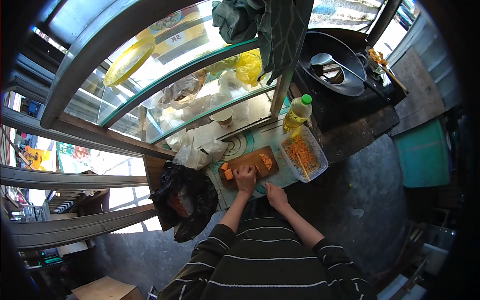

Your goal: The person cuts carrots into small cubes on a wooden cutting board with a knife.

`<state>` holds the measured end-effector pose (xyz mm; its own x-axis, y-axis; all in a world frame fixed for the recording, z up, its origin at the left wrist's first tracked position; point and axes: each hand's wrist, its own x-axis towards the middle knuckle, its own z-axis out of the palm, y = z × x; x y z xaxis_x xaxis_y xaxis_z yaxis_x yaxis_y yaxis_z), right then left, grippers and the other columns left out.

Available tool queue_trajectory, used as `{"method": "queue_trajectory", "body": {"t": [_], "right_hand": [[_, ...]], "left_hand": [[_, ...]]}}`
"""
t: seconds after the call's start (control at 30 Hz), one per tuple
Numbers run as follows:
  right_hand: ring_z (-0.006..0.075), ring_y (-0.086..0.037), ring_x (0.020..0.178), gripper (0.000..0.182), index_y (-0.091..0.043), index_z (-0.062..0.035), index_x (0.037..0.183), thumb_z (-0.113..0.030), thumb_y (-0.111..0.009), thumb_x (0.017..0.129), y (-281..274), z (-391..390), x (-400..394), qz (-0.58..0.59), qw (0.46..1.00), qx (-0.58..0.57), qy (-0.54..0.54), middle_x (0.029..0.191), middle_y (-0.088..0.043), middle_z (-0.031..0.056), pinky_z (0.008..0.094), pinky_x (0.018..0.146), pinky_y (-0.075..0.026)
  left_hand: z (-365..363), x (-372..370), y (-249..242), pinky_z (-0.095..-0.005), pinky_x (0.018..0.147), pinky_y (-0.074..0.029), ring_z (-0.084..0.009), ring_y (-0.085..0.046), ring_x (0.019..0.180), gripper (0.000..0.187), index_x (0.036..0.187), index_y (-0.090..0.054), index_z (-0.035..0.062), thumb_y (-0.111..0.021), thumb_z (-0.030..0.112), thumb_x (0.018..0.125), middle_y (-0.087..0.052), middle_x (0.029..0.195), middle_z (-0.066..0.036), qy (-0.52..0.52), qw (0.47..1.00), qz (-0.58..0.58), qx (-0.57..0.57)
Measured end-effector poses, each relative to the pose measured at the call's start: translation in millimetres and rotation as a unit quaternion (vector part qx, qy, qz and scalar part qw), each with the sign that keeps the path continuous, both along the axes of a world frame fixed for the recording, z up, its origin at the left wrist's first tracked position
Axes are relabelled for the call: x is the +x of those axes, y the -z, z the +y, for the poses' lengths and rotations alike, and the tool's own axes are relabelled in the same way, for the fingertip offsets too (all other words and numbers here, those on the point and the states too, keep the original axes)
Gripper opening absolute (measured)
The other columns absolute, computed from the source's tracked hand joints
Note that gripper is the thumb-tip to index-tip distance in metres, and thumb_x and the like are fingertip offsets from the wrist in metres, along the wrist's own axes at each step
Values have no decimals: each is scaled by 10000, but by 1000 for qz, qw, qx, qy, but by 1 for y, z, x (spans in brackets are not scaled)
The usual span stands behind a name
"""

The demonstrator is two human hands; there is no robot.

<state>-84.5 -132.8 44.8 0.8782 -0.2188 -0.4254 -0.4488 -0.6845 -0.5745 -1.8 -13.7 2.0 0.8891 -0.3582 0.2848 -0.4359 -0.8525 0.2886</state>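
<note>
My left hand (pixel 245 179) is on the wooden cutting board (pixel 243 161), fingers curled down over a piece of carrot that they mostly hide. Two orange carrot chunks (pixel 228 174) lie to its left. Finely chopped carrot (pixel 266 161) is heaped on the board's right side. At the board's near edge my right hand (pixel 276 195) is closed around what looks like a knife handle; the blade barely shows beside the left fingers. Right of the board stands a clear plastic tub (pixel 324 161) of chopped orange bits, with a light stick or utensil (pixel 303 167) in it.
An oil bottle (pixel 298 114) with a green cap stands behind the tub. A wok (pixel 320 42) holding a ladle (pixel 321 59) sits back right. A black plastic bag (pixel 200 200) hangs at the left. The glass display case (pixel 195 107) rises behind the board.
</note>
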Motion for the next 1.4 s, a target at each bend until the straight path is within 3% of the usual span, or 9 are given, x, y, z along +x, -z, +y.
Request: {"method": "queue_trajectory", "body": {"t": [0.27, 0.43, 0.6, 0.8, 1.03, 1.13, 1.23, 1.4], "right_hand": [[438, -563, 737, 435, -559, -16, 819, -357, -307, 918, 20, 3, 23, -32, 999, -15, -12, 747, -589, 246, 516, 645, -446], [437, -567, 714, 431, -561, -22, 819, -361, -312, 915, 7, 0, 2, -34, 999, -14, -12, 723, -588, 243, 516, 627, -449], [438, -560, 770, 457, -555, -7, 841, -382, -304, 918, 8, 4, 10, 17, 999, -33, -23, 746, -581, 261, 514, 663, -448], [417, -570, 783, 435, -563, -21, 827, -367, -314, 914, 18, 7, 22, -8, 1000, -13, 6, 767, -592, 239, 511, 689, -448], [444, -557, 748, 451, -543, -6, 828, -380, -308, 918, 4, 5, -3, -19, 1000, -6, 7, 731, -573, 266, 527, 654, -438], [421, -577, 709, 414, -556, -28, 834, -361, -324, 914, 5, 5, -1, -7, 999, -46, -14, 722, -592, 230, 508, 636, -460], [435, -566, 733, 452, -543, 1, 833, -372, -302, 922, 9, 6, 8, 16, 998, -53, -24, 725, -577, 264, 522, 639, -447], [425, -573, 713, 433, -550, -20, 822, -369, -311, 918, 19, 8, 32, -41, 998, -39, -20, 719, -594, 226, 511, 630, -456]], "left_hand": [[-2, -3, -2, -377, 688, -313, -192, -500, 773, 154, 836, -629, 119, -627, 187, 697, -545, 776, -16, -14, 998, -57, 26], [-2, -4, -2, -373, 726, -323, -188, -506, 789, 164, 858, -643, 87, -622, 149, 707, -553, 784, -16, -17, 1000, 4, 11], [-3, -3, 2, -372, 723, -322, -187, -511, 771, 165, 855, -645, 96, -630, 157, 703, -570, 786, -12, -22, 1000, -13, -14], [-1, -4, 1, -371, 721, -315, -177, -516, 765, 163, 863, -652, 124, -636, 182, 712, -590, 787, 0, -42, 999, -5, -26], [1, -5, 2, -371, 721, -309, -164, -518, 766, 160, 846, -658, 141, -658, 203, 698, -605, 780, 16, -64, 996, 36, -43], [2, -5, 2, -369, 719, -310, -162, -519, 765, 156, 840, -655, 139, -659, 203, 697, -603, 780, 17, -60, 997, 40, -37], [1, -6, 4, -369, 720, -310, -170, -516, 776, 146, 829, -651, 135, -654, 203, 700, -598, 799, 19, -57, 996, 36, -54], [1, -6, 5, -396, 723, -306, -183, -506, 809, 140, 808, -646, 160, -659, 218, 680, -592, 826, 23, -51, 999, -11, 8]]}}
